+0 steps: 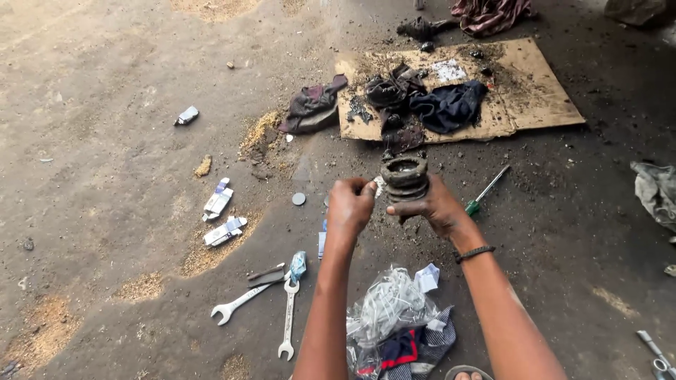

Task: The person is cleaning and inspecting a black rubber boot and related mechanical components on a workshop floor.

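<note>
R hand (433, 207) gripping ribbed rubber boot (404, 179) | L hand (350, 205) fisted, fingertips pinching small pale piece (379, 186) beside it

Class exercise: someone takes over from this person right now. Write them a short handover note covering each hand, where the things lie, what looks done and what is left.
Right hand grips a black ribbed rubber boot held above the floor. Left hand pinches a small pale piece at the boot's side. Two spanners lie left, green-handled screwdriver right, greasy parts and rags on the cardboard ahead. Boot is off and in hand; what remains cannot be told.
</note>
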